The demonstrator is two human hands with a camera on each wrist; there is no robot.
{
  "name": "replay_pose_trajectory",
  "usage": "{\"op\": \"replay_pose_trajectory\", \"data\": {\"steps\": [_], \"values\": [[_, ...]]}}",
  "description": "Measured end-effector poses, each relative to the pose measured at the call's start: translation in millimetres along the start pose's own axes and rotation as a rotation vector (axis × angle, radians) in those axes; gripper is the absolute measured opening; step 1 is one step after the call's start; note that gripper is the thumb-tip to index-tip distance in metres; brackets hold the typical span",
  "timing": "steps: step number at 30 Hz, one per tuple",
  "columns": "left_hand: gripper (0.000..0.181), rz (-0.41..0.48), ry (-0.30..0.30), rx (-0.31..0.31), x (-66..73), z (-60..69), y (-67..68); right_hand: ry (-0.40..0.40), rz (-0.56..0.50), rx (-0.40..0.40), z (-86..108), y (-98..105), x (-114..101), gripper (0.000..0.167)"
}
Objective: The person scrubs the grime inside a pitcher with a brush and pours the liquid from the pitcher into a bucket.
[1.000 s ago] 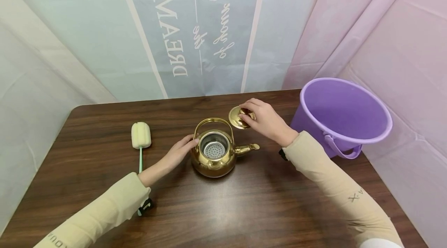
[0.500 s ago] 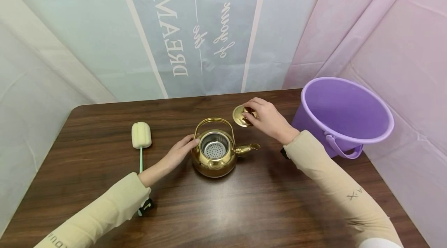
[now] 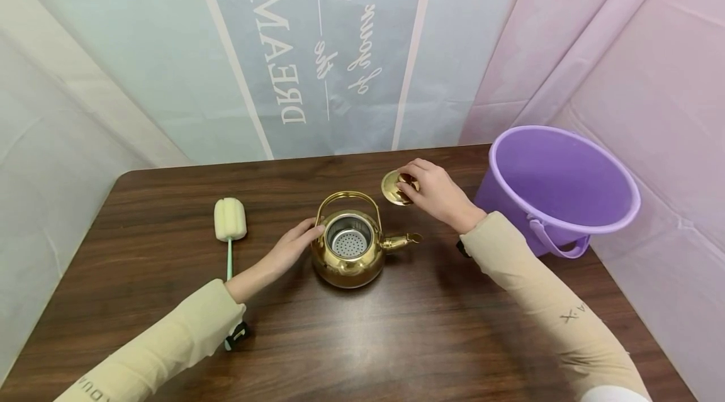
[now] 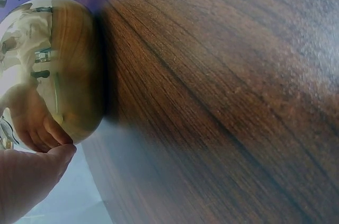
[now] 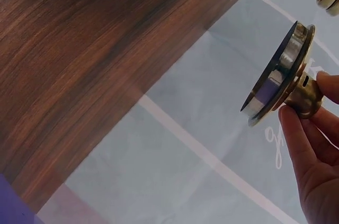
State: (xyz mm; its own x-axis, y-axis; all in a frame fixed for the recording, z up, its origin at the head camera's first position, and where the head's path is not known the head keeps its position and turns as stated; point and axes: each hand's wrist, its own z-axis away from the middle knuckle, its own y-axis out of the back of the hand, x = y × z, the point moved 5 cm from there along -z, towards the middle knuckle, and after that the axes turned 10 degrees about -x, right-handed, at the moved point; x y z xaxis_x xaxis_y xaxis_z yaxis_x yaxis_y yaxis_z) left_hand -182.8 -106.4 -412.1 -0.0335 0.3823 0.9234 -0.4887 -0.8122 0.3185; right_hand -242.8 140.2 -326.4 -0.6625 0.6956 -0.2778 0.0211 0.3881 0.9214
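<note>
The right grip holds the lid by its knob

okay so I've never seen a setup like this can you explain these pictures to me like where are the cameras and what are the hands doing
There's no robot here, just a person's two bare hands. The wide picture comes from a camera worn on the head, looking down. The two closer ones come from cameras on the wrists, one beside each hand.

On the brown table stands a gold kettle, open on top, with a perforated strainer inside. A sponge brush lies to its left, and a purple bucket is at the right.

The left hand touches the kettle's side. The right hand pinches the knob of the gold lid, holding it tilted, away from the kettle.
</note>
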Motion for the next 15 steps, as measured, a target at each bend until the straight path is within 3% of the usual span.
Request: {"op": "replay_pose_trajectory", "data": {"steps": [15], "values": [[0.047,-0.011,0.009,0.004,-2.1,-0.6,0.9,-0.035,0.0,-0.026,0.6,-7,11,0.021]]}}
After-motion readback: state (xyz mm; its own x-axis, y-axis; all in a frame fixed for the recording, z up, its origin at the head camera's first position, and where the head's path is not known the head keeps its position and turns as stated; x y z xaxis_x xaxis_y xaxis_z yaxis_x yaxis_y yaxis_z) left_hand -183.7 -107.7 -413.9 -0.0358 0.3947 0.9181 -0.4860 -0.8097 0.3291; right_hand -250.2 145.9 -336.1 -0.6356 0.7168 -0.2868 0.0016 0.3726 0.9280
